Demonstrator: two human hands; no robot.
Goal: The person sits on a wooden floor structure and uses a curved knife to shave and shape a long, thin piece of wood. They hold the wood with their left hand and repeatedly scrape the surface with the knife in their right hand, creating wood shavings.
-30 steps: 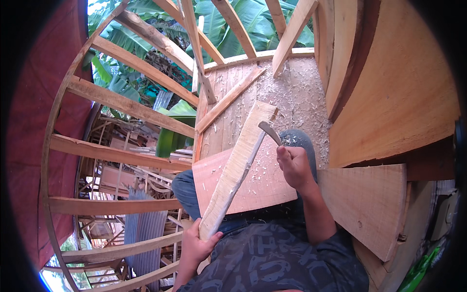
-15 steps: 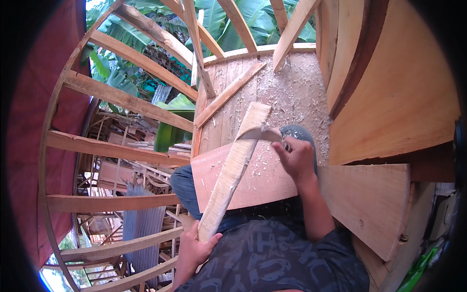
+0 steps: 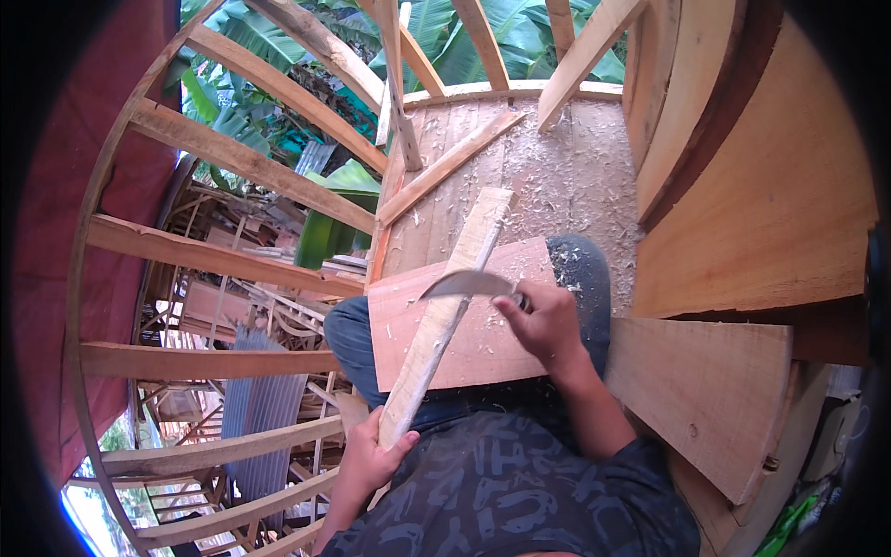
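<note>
My left hand [image 3: 379, 453] is closed round the near end of a long, pale wooden strip [image 3: 441, 325], which slants up and away to the right. Under the strip, across my lap, lies a flat reddish wooden board [image 3: 506, 348] with a few shavings on it. In my right hand [image 3: 546, 320] is the handle of a curved knife [image 3: 469, 284]. Its grey, sickle-like blade crosses over the strip near the middle, pointing left. Whether the edge touches the wood I cannot tell. My fist hides most of the handle.
Shavings litter the plank floor [image 3: 594, 158] ahead. A diagonal batten [image 3: 452, 167] lies on it. Curved rails and slats [image 3: 213, 362] frame the left side, above stacked timber and corrugated metal sheet [image 3: 269, 418]. Large boards [image 3: 742, 204] stand at the right, with another board [image 3: 705, 399] beside my hip.
My right hand has drawn the knife down along the strip toward me. The blade has come off the far part of the strip. The whole view has shifted slightly.
</note>
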